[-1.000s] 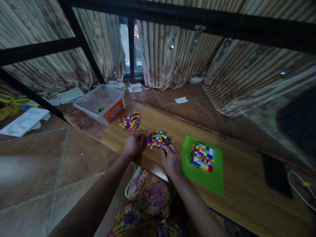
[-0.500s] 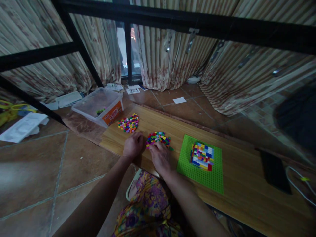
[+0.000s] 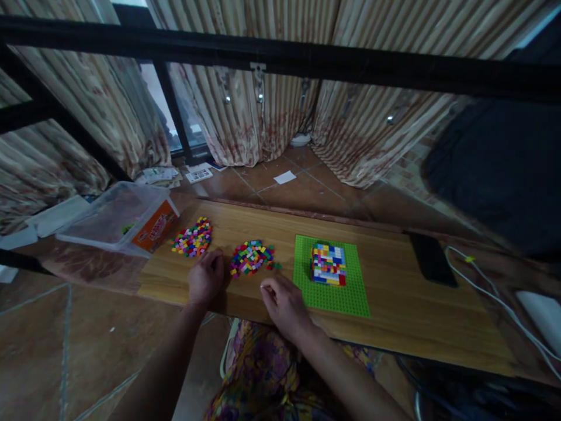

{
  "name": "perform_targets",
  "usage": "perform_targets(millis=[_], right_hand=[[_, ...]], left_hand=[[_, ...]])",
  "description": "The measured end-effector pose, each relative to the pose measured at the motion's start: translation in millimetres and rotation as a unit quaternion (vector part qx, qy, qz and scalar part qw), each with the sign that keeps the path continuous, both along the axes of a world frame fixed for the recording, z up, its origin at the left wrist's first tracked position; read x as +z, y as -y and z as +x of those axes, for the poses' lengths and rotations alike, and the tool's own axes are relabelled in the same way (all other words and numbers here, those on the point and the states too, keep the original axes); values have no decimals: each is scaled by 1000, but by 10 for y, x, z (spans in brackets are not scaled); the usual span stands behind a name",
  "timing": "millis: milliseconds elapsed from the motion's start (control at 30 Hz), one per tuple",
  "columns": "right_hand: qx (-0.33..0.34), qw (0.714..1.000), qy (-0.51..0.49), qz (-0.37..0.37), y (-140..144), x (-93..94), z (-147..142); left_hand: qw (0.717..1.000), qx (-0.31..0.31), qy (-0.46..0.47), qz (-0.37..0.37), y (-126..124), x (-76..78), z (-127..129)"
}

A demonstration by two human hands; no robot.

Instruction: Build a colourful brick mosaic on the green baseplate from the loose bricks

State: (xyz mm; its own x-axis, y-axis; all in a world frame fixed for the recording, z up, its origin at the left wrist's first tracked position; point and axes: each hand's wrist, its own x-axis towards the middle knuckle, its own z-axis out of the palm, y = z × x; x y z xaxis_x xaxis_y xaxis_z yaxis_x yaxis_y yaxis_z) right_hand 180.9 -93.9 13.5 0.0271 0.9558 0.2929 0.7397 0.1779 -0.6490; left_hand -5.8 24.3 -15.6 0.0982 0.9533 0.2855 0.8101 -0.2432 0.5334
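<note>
My left hand [image 3: 205, 282] rests on the wooden table [image 3: 407, 307] with its fingers curled in, just left of a small pile of coloured bricks [image 3: 252, 257]. My right hand [image 3: 284, 299] lies below and right of that pile, fingers bent together; I cannot tell whether they pinch a brick. A second pile of bricks [image 3: 193, 237] sits further left. To the right of my right hand lies a green baseplate [image 3: 346, 297], with a multicoloured block of stacked bricks [image 3: 328, 264] on it.
A clear plastic box [image 3: 116, 219] with an orange label stands off the table's left end. A black phone [image 3: 430, 267] and a white cable [image 3: 495, 298] lie at the right. Curtains and a black metal frame stand behind.
My right hand pulled back from the nearer pile toward the table's front edge. The view swung to the right, so everything shifted left. My left hand stayed by the pile.
</note>
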Motion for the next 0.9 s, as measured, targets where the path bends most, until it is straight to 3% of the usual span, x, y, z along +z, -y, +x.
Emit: perform_targets(millis=[133, 300, 467, 700, 900], right_hand=[[-81, 993, -83, -11, 368, 38, 355], [-165, 982, -91, 15, 603, 28, 765], [-225, 971, -65, 47, 525, -1, 944], [-240, 968, 13, 69, 356, -58, 937], [-275, 956, 3, 96, 323, -143, 961]], left_hand=[[1000, 11, -10, -5, -9, -3, 0], [999, 17, -31, -3, -15, 12, 0], [999, 5, -39, 9, -24, 25, -3], [999, 7, -44, 17, -30, 5, -11], [999, 3, -37, 9, -32, 18, -11]])
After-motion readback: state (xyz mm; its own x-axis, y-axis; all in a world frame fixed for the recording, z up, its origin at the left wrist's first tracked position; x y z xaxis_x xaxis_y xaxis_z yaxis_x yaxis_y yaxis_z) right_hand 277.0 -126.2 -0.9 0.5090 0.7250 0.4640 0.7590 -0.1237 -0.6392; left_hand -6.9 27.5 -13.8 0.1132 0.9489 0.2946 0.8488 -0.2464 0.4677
